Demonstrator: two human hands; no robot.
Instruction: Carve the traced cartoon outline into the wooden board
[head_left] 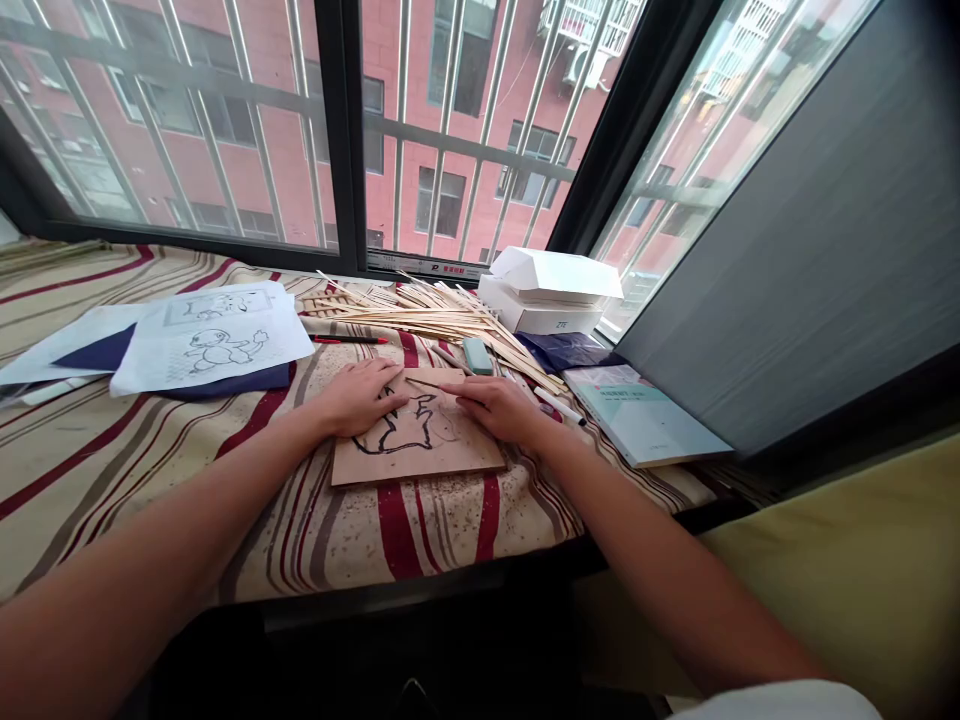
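Note:
My left hand (360, 398) lies flat on a thin wooden board (465, 455), pressing on its upper left part. The board carries a black-outlined cartoon figure (397, 430) and rests on a striped cloth (397, 530). My right hand (499, 410) rests on the board's right side, pinching a thin dark stick (431, 386) whose tip points left toward the figure. Both hands partly hide the drawing. Just beyond the board lies a pile of thin wooden sticks (427, 315).
Printed sheets with a similar cartoon (217, 345) lie at the left. A red-and-black pen (349, 340), a green eraser (477, 356), a white ZTE box (544, 300) and a pale teal book (637, 415) lie around the board. A barred window (465, 130) stands behind.

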